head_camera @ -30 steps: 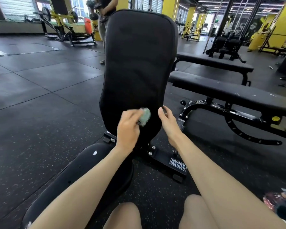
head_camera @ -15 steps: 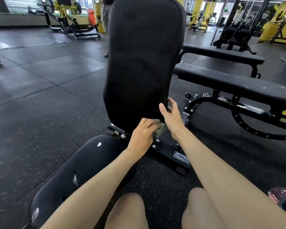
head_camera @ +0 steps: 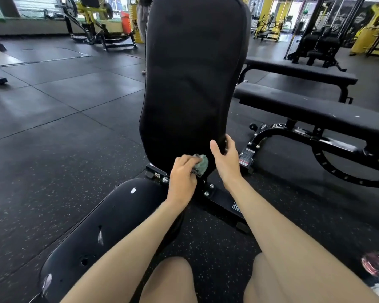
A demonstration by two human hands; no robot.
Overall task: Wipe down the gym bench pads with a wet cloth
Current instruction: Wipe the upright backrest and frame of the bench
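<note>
Your left hand (head_camera: 183, 179) is clenched around a small wad of pale green cloth (head_camera: 202, 164), nubbly and bunched, pressed against the bottom edge of the upright back pad (head_camera: 193, 79) at the centre of the frame. That pad is tall, matte black and smooth, with rounded corners and a piped seam along its edge; its top is cut off by the upper edge of the frame. Your right hand (head_camera: 224, 159) grips the pad's lower right edge, thumb on the front face, fingers wrapped behind and mostly hidden.

At lower left the seat pad (head_camera: 109, 226) is glossier black vinyl, oval, with white scuffs and small tears. Bolts and a black steel frame (head_camera: 219, 200) join the two pads; its white label is partly covered by your right forearm and cannot be read whole.

The floor (head_camera: 59, 136) is dark speckled rubber tile. At right, two flat benches (head_camera: 311, 110) run out of frame. An item at the lower right corner is too cut off to identify.
</note>
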